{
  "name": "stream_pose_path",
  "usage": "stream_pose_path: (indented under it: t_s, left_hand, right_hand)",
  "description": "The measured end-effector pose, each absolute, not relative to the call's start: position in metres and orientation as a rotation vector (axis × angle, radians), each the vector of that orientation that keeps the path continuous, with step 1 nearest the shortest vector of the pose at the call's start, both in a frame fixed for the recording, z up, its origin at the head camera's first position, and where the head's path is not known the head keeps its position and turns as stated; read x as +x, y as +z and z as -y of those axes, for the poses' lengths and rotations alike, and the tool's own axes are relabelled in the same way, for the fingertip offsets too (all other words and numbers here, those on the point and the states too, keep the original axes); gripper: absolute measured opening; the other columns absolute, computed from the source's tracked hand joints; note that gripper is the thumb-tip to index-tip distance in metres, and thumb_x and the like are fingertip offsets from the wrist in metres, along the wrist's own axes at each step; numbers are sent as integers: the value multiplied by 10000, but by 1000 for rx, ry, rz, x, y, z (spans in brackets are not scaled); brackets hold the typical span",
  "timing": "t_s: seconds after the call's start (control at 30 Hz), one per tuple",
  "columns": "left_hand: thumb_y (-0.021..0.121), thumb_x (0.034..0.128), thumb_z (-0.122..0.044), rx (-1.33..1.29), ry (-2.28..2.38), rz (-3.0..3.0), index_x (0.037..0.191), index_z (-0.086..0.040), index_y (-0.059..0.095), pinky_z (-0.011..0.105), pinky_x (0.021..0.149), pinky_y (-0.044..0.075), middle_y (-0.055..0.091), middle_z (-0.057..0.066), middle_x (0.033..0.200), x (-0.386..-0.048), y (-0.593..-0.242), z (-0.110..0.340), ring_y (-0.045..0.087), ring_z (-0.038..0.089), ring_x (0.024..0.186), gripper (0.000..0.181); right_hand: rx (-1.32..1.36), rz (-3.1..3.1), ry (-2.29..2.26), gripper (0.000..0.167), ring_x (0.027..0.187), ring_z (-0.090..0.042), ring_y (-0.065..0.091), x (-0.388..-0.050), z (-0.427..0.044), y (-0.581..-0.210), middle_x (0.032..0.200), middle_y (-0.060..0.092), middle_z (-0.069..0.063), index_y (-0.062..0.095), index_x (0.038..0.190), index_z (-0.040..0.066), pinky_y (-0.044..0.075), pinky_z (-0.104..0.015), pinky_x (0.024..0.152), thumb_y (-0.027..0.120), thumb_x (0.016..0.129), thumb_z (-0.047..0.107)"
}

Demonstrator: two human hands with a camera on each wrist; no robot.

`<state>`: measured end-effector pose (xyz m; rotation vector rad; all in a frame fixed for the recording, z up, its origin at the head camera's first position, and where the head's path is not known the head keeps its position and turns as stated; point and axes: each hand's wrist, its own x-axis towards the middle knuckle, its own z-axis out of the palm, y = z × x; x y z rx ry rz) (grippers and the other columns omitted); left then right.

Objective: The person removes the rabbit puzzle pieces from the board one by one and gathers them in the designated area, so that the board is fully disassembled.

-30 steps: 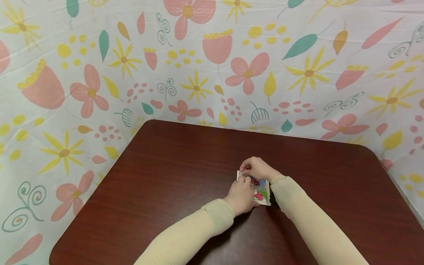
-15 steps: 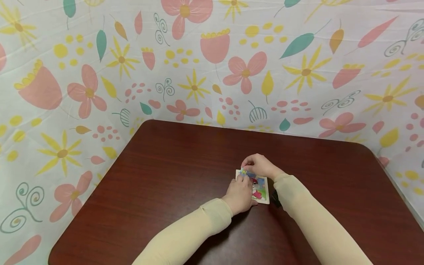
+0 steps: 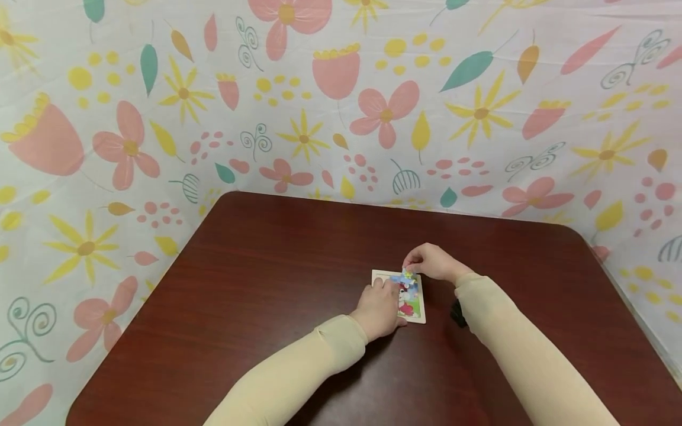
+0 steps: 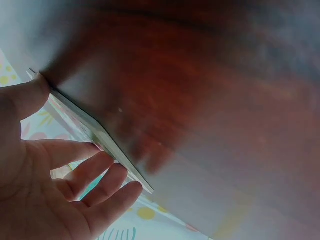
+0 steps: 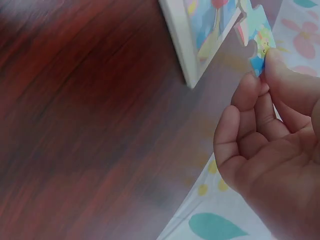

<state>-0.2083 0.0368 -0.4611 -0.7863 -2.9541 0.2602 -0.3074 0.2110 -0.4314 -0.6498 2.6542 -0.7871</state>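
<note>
A small jigsaw puzzle board (image 3: 422, 307) with a pale frame and a colourful cartoon picture lies on the table. My left hand (image 3: 376, 306) holds it along its left side; in the left wrist view the thumb is at one end of the board's edge (image 4: 102, 132) and the fingertips lie along it. Between thumb and forefinger, my right hand (image 3: 434, 262) pinches a puzzle piece (image 5: 262, 42), blue with a yellow flower-like figure. The piece is raised at the board's far right corner. Part of the picture is hidden beneath my left hand.
The dark red-brown wooden table (image 3: 277, 254) has rounded corners. Behind it and to its left hangs a white cloth (image 3: 298, 77) printed with flowers and leaves. A black object (image 3: 457, 313) shows beside the right sleeve, its kind unclear.
My right hand has moved right along the board's far edge, with the piece coming more into sight. The left hand stays on the board. The head view has shifted slightly.
</note>
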Motion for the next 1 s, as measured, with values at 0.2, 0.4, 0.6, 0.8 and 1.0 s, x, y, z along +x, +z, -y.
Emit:
stream_pose_path:
  t_s: [0.2,0.4,0.6,0.8,1.0]
  left_hand:
    - [593,785,-670,-790,256,2941,1210,-147,590,271,681,430,527,-18,1009,-209,-460,-36,490,158,937,674]
    - [594,790,-664,-801,247,2968,1219,-143,591,276,687,425,527,-15,1013,-209,-461,-36,486,159,941,675]
    - [590,789,-670,-816,255,2961,1215,-134,597,280,692,431,532,-10,1011,-209,-460,-35,490,161,938,684]
    - [559,808,-675,-837,304,2968,1239,-131,583,273,708,427,520,-18,1021,-209,-459,-35,480,154,952,695]
    - [559,811,-670,-840,299,2958,1232,-132,589,275,709,417,521,-19,1027,-209,-458,-35,478,157,952,683]
  right_hand:
    - [-627,-2633,-738,89,727,-139,560,-306,-222,-429,819,678,-20,713,892,49,487,-344,707,628,896,75]
    - [-629,-2621,-712,78,696,-122,533,-302,-235,-430,790,668,-6,717,877,46,470,-315,682,642,882,62]
    - [-599,-2634,-706,77,702,-136,532,-299,-248,-431,794,665,-11,715,879,37,473,-319,680,642,882,62]
    - [-556,-2651,-662,61,684,-134,518,-298,-259,-436,762,652,3,713,845,50,461,-306,654,657,869,59]
    - [-522,-2699,-638,72,679,-141,508,-297,-262,-443,752,651,13,711,826,64,450,-315,656,654,865,42]
